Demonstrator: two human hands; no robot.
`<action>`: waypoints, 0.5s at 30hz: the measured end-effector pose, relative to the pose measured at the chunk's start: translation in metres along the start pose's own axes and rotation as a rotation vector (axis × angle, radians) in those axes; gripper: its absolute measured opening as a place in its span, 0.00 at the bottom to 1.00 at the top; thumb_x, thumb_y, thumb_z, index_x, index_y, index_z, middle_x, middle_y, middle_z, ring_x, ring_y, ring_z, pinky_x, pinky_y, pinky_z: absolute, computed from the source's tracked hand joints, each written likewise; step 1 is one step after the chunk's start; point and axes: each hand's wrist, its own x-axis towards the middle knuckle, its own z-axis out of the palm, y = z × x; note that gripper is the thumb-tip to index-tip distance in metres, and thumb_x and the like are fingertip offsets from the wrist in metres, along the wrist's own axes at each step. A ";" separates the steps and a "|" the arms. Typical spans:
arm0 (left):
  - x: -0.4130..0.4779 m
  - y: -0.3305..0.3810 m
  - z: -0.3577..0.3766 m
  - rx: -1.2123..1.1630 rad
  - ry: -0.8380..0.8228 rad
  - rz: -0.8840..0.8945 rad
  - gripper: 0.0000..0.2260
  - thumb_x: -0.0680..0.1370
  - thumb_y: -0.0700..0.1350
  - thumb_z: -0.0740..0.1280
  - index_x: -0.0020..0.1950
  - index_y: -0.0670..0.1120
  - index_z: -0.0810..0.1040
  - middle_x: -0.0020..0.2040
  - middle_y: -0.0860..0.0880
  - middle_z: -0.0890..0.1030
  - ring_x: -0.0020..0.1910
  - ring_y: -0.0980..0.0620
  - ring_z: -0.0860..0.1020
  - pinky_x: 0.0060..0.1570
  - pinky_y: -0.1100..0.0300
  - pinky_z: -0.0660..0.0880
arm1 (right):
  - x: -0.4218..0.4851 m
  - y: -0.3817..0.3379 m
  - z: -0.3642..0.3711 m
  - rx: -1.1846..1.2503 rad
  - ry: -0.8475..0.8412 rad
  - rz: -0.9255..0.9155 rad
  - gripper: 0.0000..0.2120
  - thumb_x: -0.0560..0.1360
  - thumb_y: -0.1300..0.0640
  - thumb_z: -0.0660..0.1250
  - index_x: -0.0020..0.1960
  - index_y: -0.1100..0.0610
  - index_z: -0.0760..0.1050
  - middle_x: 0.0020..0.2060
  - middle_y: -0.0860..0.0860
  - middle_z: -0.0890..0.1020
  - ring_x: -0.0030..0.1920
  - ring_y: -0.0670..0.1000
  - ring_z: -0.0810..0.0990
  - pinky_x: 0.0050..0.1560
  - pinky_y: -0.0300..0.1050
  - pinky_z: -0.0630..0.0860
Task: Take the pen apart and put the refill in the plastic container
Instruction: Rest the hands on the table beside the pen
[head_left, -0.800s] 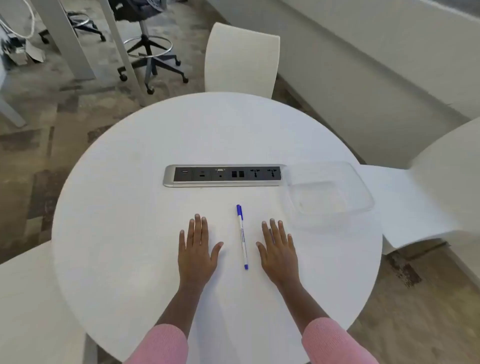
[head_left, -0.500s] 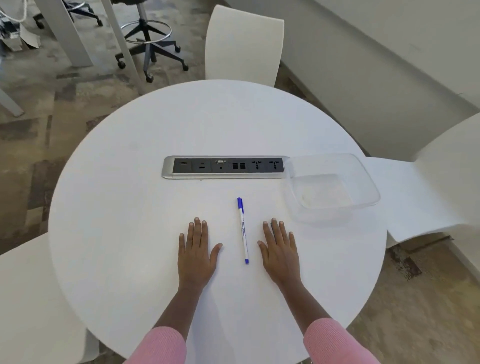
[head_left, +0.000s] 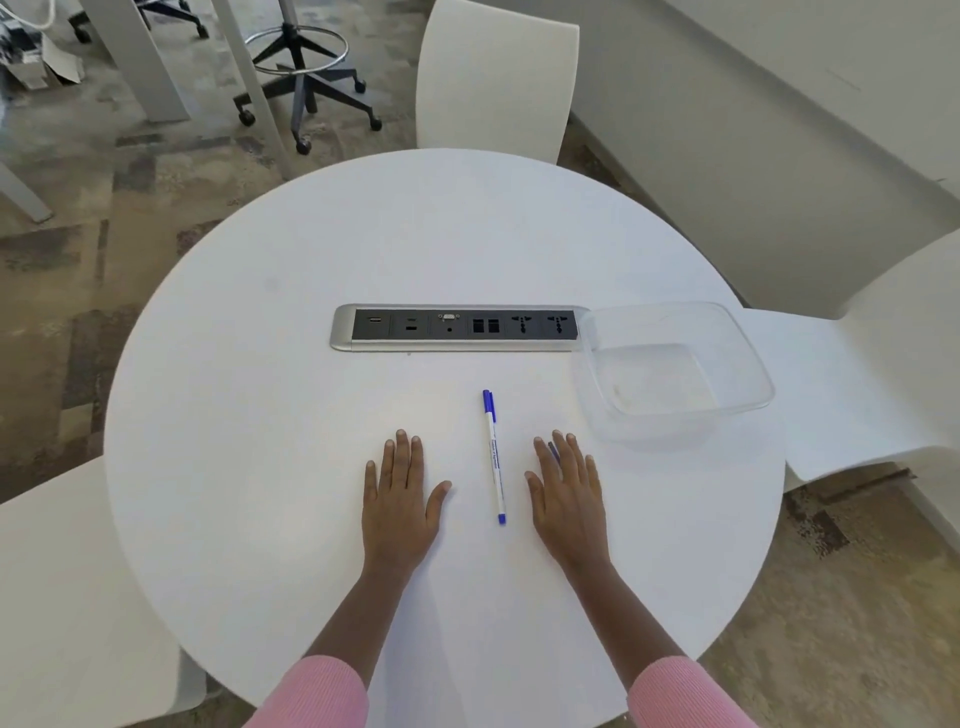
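Observation:
A white pen (head_left: 494, 457) with a blue cap and a blue end lies whole on the round white table (head_left: 260, 415), cap pointing away from me. My left hand (head_left: 399, 499) rests flat on the table to the left of the pen, fingers apart, holding nothing. My right hand (head_left: 567, 493) lies flat to the right of the pen, also holding nothing. Neither hand touches the pen. A clear plastic container (head_left: 675, 374) with nothing visible in it stands at the right, beyond my right hand.
A silver and black socket strip (head_left: 462, 327) is set into the table's middle, its right end touching the container. White chairs stand at the far side (head_left: 493, 78), at the right (head_left: 857, 389) and at the near left. An office stool base (head_left: 301, 78) is on the floor behind.
Both hands and the pen stay where they were on the table. Only the camera has tilted, so the scene sits a little differently in the frame.

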 end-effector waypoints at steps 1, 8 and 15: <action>0.000 -0.001 0.002 -0.001 0.006 0.006 0.38 0.76 0.62 0.33 0.69 0.38 0.65 0.70 0.38 0.67 0.68 0.38 0.68 0.66 0.42 0.64 | 0.000 -0.003 -0.002 0.009 0.037 -0.023 0.17 0.70 0.62 0.69 0.57 0.61 0.74 0.54 0.61 0.81 0.56 0.62 0.79 0.50 0.57 0.78; 0.005 -0.009 0.008 0.021 0.032 0.033 0.46 0.67 0.65 0.21 0.74 0.42 0.51 0.76 0.42 0.52 0.75 0.45 0.51 0.73 0.52 0.48 | -0.013 -0.028 0.002 0.174 -0.101 0.062 0.14 0.71 0.54 0.67 0.51 0.63 0.73 0.41 0.60 0.78 0.42 0.60 0.76 0.41 0.53 0.77; 0.009 -0.007 0.000 -0.097 0.057 0.004 0.23 0.80 0.51 0.50 0.73 0.41 0.59 0.76 0.42 0.56 0.76 0.45 0.51 0.73 0.54 0.50 | -0.013 -0.038 0.006 0.309 -0.232 0.231 0.12 0.73 0.61 0.60 0.57 0.60 0.70 0.47 0.57 0.76 0.51 0.56 0.74 0.49 0.46 0.71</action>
